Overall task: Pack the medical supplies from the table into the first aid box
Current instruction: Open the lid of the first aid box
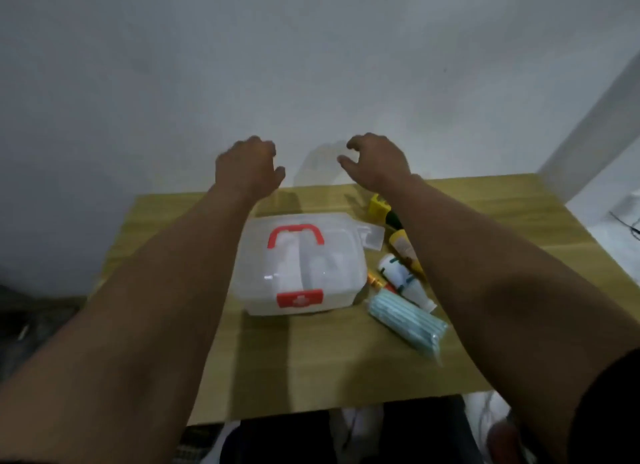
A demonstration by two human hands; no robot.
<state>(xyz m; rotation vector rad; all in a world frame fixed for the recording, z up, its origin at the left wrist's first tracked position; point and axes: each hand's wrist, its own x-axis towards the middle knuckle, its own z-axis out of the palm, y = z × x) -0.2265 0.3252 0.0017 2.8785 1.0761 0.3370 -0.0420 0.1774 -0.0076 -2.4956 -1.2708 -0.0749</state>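
Observation:
A translucent first aid box (301, 262) with a red handle and a red latch stands closed in the middle of the wooden table (311, 359). To its right lie a pack of blue face masks (407, 320), a white tube (403, 280), a yellow bottle (403, 245), a small red-and-yellow item (377, 281) and a yellow box (378, 207). My left hand (247, 167) hovers beyond the box near the wall, fingers curled and empty. My right hand (377, 160) hovers at the far edge too, fingers bent apart, holding nothing.
A grey wall rises right behind the table's far edge. A small clear plastic piece (374, 238) lies by the box's right corner. White surface with a dark cable (627, 228) lies to the right. Dark clothing shows below the near edge.

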